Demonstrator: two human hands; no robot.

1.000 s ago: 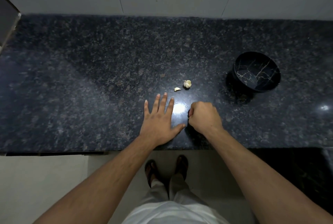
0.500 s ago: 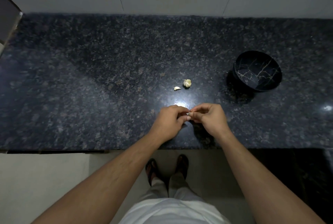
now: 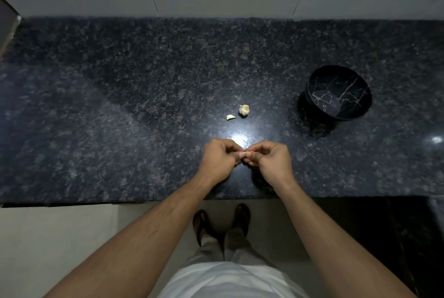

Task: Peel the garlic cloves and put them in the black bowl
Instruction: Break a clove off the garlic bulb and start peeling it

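- Clove in hand: almost fully hidden, only a pale sliver shows where the fingertips of both hands meet, just above the near edge of the countertop (image 3: 120, 105). Can't read its long axis or how much skin is on it.
- Left hand (image 3: 219, 159): fingers curled in, tips pinching at the sliver from the left.
- Right hand (image 3: 270, 159): fingers curled, pinching the same spot from the right. Both hands touch at the fingertips, so the clove sits between them, neither clearly nearer.
- Loose clove (image 3: 231, 117): lies on the counter beyond the hands, slightly left of the pinch point, pointed end to the right, skin apparently on.
- Garlic cluster (image 3: 244, 110): just beside that clove, to its right, a bit further back. Near the hands, not touching them.
- Black bowl (image 3: 360, 110): well apart, off to the right and further back; looks empty from here, though the inside is dark.
- Judgement: peeling step is in progress, task early. Drop-off goes right and away, so the right hand has the shorter reach to the bowl.
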